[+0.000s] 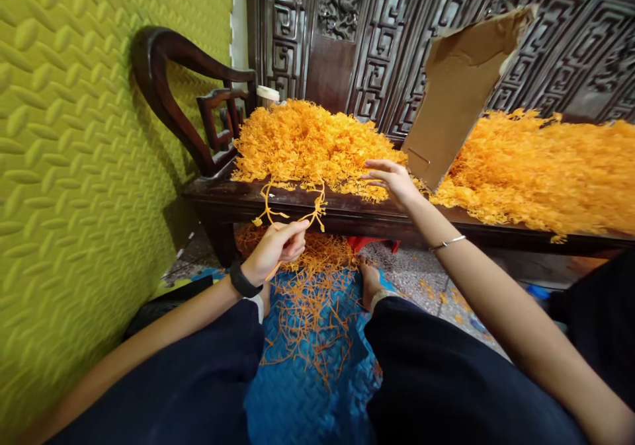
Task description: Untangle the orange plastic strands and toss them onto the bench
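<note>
Here's the left hand (285, 250), fingers curled in and thumb pressed down, gripping an orange stem (318, 215) whose thin, knobbly branches fan out ahead of the knuckles, just off the front edge of the dark table (357, 211). And over to the right hand (389, 179): it's loosely open, fingers stretched out toward the near right edge of the left pile (317, 141), nothing visible in its grasp; whether the fingertips brush the pile, I can't tell from here. That pile is a frilly orange heap, up against the curved armrest (198, 65), with a pale-lidded cup (268, 94) tucked behind. To its right a cardboard sheet (456, 88) leans upright, dividing it from the right pile (555, 167), which runs on along the table. Look down now: loose strands (317, 326), thin and orange, lie scattered over the blue mat (292, 405) between the person's feet, thickening back beneath the table, where something red (372, 243) pokes out. Carved dark panels (337, 68) stand behind it all.
</note>
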Tool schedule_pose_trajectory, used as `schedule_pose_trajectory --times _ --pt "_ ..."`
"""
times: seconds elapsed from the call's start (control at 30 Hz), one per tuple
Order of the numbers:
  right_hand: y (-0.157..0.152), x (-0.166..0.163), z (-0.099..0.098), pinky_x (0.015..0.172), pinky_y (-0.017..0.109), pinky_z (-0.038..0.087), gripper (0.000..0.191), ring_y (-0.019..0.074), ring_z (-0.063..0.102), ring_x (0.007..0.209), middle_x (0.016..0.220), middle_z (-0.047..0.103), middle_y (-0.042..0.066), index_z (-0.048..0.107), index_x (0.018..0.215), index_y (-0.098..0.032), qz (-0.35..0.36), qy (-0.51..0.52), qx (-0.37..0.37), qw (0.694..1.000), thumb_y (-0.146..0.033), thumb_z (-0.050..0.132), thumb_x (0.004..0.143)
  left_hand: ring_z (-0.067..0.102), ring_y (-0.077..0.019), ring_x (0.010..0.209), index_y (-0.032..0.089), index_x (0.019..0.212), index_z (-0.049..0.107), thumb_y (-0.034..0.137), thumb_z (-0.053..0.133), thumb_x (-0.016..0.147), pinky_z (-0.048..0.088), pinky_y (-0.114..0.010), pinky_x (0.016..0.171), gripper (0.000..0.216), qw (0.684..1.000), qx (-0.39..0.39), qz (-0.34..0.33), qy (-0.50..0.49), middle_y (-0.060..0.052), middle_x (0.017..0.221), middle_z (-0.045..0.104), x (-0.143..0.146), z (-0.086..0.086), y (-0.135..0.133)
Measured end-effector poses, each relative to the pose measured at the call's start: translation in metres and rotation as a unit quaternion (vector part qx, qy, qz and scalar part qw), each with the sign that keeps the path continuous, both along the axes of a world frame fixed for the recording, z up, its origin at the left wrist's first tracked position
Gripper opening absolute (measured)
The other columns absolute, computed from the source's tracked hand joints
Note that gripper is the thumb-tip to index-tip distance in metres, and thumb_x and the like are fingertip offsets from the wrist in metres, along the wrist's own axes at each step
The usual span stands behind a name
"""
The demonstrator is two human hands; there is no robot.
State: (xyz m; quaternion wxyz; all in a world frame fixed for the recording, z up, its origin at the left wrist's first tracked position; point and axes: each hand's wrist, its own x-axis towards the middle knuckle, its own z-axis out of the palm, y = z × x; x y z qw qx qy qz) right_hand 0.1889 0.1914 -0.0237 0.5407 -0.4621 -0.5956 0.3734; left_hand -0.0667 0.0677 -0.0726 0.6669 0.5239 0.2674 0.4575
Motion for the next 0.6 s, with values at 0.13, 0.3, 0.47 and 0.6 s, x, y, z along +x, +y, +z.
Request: schedule_pose_trajectory --times 0.13,0.3,0.47,0.6 --pt "-0.041 -0.025 -0.003 0.072 0.028 0.049 0.016 0.0128 0.064 0.073 0.095 0.067 0.006 0.064 0.085 -0.016 0.068 0.099 -0.040 0.992 -0.022 0.062 0.071 0.021 -0.0029 0.031 0.017 0.036 0.036 0.038 0.054 0.080 0.012 -0.020 0.037 0.052 1.000 0.001 -0.019 0.020 0.007 0.032 0.025 0.001 -0.001 -0.001" --pt "-0.088 -0.045 -0.010 0.069 0.028 0.049 0.041 0.0143 0.063 0.074 0.094 0.067 0.007 0.065 0.089 -0.018 0.199 0.082 -0.083 0.973 -0.056 0.052 0.079 0.022 -0.0033 0.031 0.017 0.036 0.037 0.038 0.053 0.080 0.016 -0.022 0.039 0.052 0.994 0.000 -0.101 0.052 0.007 0.032 0.025 0.003 -0.002 0.000" --pt "-0.115 -0.045 -0.017 0.069 0.027 0.048 0.044 0.0147 0.063 0.076 0.095 0.066 0.007 0.063 0.098 -0.019 0.299 0.038 -0.125 0.945 -0.055 0.062 0.073 0.022 -0.0038 0.031 0.017 0.035 0.037 0.038 0.053 0.080 0.016 -0.023 0.039 0.052 0.991 -0.002 -0.125 0.057 0.007 0.031 0.025 0.004 -0.003 0.001" --pt "-0.123 -0.046 -0.021 0.070 0.025 0.046 0.032 0.0115 0.060 0.073 0.083 0.065 0.002 0.062 0.099 -0.019 0.312 0.018 -0.127 0.941 -0.035 0.070 0.072 0.022 -0.0043 0.032 0.017 0.034 0.037 0.040 0.052 0.081 0.017 -0.023 0.040 0.055 0.988 0.008 -0.128 0.090 0.006 0.032 0.027 0.005 -0.004 0.002"
